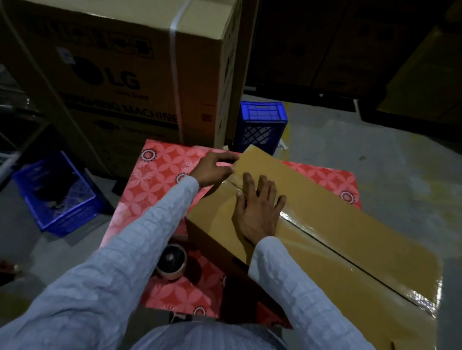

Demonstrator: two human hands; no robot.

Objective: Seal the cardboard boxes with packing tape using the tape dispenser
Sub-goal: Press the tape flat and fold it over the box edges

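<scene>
The box [330,241] lies on the red table [152,184], tape glossy along its seam. Your right hand [257,208] presses flat with fingers spread; your left hand [213,167] pinches its far edge. The stiff cardboard probably slides easily, so steady it by the corners.

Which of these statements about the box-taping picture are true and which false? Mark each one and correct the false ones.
1. The right hand lies flat on the box. True.
2. The tape roll sits on top of the box. False: it rests on the red table, beside the box.
3. Shiny tape runs along the box's top seam. True.
4. The left hand holds the tape roll. False: it is at the box's far end.
5. Both crates are red. False: both are blue.
</scene>
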